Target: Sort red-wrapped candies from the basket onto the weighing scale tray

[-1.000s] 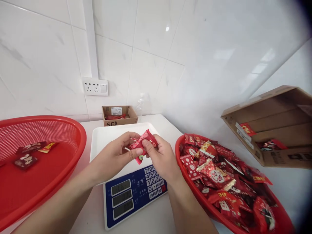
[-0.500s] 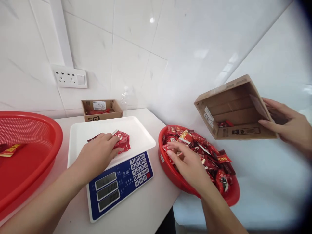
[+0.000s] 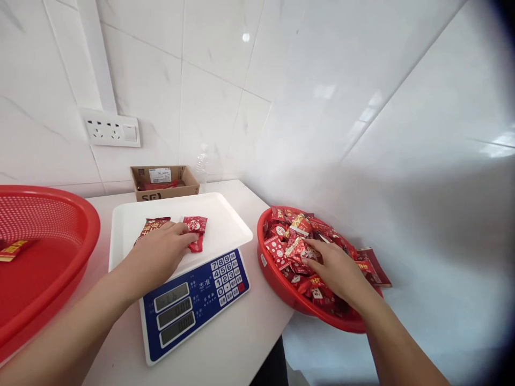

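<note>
My left hand rests over the white tray of a digital scale, its fingers curled on a small red snack packet. A darker red packet lies behind that hand, partly hidden by it. My right hand reaches into a red basket heaped with shiny red snack packets. Its thumb and fingers are apart, touching the top of the heap, and the other fingertips are hidden. The scale's blue keypad panel faces me.
A larger red basket with a few packets stands at the left. Behind the scale sits a cardboard box with red packets, beside a clear plastic bottle. White tiled walls and a socket plate close off the back.
Another person's hand and the tilted cardboard box it held have left the view at the right. My right hand has moved right and farther over the heap. The packets on the tray have spread apart.
</note>
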### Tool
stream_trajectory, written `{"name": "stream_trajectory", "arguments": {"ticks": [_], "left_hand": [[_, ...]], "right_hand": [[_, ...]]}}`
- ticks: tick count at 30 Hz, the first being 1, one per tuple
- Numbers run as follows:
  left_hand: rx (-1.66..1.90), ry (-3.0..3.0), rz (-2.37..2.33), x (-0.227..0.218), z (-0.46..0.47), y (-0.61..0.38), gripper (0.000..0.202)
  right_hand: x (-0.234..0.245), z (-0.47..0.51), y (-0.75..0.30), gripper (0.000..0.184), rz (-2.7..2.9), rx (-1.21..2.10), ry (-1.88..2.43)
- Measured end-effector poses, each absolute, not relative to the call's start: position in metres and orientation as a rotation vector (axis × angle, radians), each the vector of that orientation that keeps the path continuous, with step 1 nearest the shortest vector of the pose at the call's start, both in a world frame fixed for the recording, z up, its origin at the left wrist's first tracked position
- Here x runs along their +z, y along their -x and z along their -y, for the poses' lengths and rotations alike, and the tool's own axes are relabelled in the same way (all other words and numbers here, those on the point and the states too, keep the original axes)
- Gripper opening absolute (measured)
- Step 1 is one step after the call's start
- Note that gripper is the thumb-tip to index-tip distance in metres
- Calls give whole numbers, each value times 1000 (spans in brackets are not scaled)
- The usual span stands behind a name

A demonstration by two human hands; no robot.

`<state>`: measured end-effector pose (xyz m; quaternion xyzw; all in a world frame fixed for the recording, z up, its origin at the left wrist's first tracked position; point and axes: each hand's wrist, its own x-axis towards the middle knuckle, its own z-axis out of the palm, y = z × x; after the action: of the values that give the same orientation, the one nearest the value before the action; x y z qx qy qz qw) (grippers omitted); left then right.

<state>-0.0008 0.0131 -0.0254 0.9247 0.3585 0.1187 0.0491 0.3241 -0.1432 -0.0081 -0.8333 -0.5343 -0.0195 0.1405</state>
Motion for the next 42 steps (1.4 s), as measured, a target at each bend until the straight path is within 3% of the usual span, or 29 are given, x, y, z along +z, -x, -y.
{"name": "stream_trajectory", "arguments": {"ticks": [7, 13, 19, 32, 38, 42], "left_hand": [[683, -2619, -1029, -17, -4, 0, 40], [715, -2164, -776, 2, 26, -1, 39], [684, -1991, -593, 9, 38, -5, 24], [900, -1565, -646, 11, 26, 1, 32], [928, -1634, -680, 18, 22, 8, 32], [949, -1652, -721, 20, 19, 9, 33]], "right_hand": [[18, 136, -305, 31, 1342, -100, 2282], [24, 120, -241, 38, 1125, 691, 1494], [17, 99, -184, 40, 1246, 1018, 1206], [12, 90, -166, 27, 1399, 1133, 1223], [9, 92, -172, 41, 1472, 1027, 1210], [9, 92, -176, 40, 1445, 936, 1312]]}}
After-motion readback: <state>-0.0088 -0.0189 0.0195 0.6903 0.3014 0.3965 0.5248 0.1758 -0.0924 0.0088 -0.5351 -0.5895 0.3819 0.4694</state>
